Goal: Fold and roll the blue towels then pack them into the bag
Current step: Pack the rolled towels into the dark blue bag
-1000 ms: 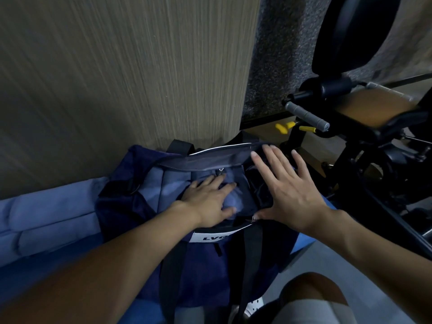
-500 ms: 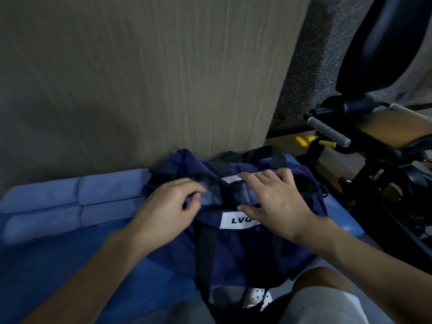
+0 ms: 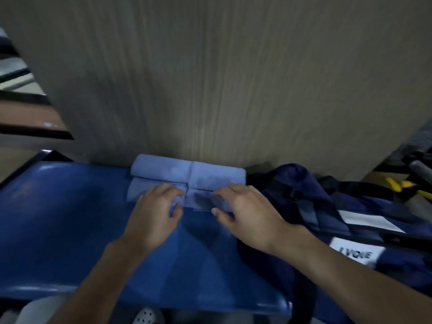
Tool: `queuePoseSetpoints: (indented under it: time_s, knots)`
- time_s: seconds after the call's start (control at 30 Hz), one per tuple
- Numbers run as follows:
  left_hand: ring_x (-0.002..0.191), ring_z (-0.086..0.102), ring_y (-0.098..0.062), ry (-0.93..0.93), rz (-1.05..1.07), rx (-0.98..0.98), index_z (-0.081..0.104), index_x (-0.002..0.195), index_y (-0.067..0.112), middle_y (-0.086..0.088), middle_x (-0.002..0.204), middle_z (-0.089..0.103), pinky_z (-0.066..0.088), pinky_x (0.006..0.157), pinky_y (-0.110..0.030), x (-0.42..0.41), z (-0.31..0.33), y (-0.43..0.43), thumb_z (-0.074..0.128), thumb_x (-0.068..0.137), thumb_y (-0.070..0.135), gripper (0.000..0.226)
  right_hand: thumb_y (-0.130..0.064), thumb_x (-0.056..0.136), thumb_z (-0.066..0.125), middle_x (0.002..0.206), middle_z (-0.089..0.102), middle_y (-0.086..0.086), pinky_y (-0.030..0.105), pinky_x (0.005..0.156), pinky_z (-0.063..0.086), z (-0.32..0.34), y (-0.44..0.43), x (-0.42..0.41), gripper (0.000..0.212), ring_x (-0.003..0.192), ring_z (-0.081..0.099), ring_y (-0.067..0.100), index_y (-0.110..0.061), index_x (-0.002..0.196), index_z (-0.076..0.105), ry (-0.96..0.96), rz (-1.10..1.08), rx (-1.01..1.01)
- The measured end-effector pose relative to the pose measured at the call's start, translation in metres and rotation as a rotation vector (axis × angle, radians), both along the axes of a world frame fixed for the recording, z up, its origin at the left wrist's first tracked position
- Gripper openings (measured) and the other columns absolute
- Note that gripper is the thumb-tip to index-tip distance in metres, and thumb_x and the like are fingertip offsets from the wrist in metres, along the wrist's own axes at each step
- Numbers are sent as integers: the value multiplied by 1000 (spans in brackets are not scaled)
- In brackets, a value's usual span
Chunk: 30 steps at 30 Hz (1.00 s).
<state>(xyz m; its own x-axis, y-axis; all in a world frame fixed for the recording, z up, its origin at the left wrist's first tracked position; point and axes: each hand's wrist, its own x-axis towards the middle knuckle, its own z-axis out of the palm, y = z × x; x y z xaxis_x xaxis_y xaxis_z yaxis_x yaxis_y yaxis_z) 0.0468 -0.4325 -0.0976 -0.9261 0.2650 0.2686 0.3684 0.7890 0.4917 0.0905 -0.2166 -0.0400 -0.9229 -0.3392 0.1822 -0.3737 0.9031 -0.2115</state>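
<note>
- Head view: four blue towels [image 3: 217, 175] are being shown already rolled, set two by two on the blue surface [image 3: 70, 218], with the back pair touching the wood-grain panel [image 3: 210, 78].
- Folding and rolling are being judged as done for these four; packing is being left for all of them.
- The bag [image 3: 282, 178] is being seen lying just right of the rolls, dark navy, with its white label [image 3: 357, 252] turned upward; its contents are not being shown.
- The left hand [image 3: 154, 213] is being curled over the front-left roll [image 3: 136, 192], fingers on top and thumb at the near edge.
- The right hand [image 3: 247, 216] is being curled likewise round the front-right roll [image 3: 201, 202], half closed.
- Whether either roll is being lifted cannot be told.
</note>
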Motion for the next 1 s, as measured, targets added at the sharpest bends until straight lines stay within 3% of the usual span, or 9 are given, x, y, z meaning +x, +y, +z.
queuePoseSetpoints:
  time_s: [0.1,0.17,0.3,0.43,0.5,0.63,0.77,0.9,1.0]
  knots:
    - [131,43,-25,-7,15,-55,55,133,21,0,142,45,39,107,-50,-11,-11,-14,43,85,41,54,-44,95,50,126,55,3,36,102,34,-8,-16,-43,45,120,48,23,-20,133,50,-50,-66,45]
    - [145,23,-22,48,-8,-74,46,142,25,-2,155,30,22,117,-41,-18,-11,-14,44,87,42,58,-44,95,51,134,49,3,38,105,30,-10,-18,-73,49,126,43,24,-21,138,44,-55,-148,83]
    - [151,-3,-17,78,-45,-73,32,151,28,0,164,10,9,121,-37,-34,-12,-9,52,94,45,63,-49,92,53,140,47,3,42,108,31,-18,-4,-123,64,129,42,25,-24,146,30,-209,-254,117]
    - [151,-2,-22,-15,-45,-171,25,152,31,-1,164,8,15,120,-48,-45,-20,-7,54,94,43,66,-56,83,64,137,45,-7,43,109,37,-19,10,-150,80,129,44,20,-30,148,24,-518,-183,59]
    - [150,-6,-20,-60,-40,-241,17,153,35,3,163,1,12,119,-49,-46,-22,-5,50,95,44,67,-61,72,71,133,49,-10,40,107,39,-16,10,-154,84,123,48,16,-29,141,37,-599,-200,79]
    - [150,-6,-18,-66,-32,-209,18,151,38,6,162,2,13,119,-51,-47,-22,-7,52,95,42,66,-51,71,78,106,64,-4,31,88,50,-11,3,-154,56,96,60,14,-21,113,58,-640,-213,114]
    - [150,-4,-17,-64,-24,-202,20,151,37,7,161,6,12,119,-52,-45,-18,-6,49,96,42,62,-44,74,78,108,61,-4,27,83,50,1,3,-142,54,97,59,12,-20,115,53,-561,-231,-12]
    - [136,34,-3,21,0,210,43,141,25,14,142,42,32,113,-36,-37,-3,7,44,91,48,55,-36,74,82,111,63,-5,31,87,53,23,4,-116,58,101,61,11,-17,121,53,-406,-290,-421]
    - [120,45,15,-301,-53,757,47,138,27,25,132,50,40,96,-7,-16,27,28,66,86,52,61,-26,77,81,105,71,-2,33,81,58,45,-1,-82,48,93,70,12,-16,117,56,-375,-297,-859]
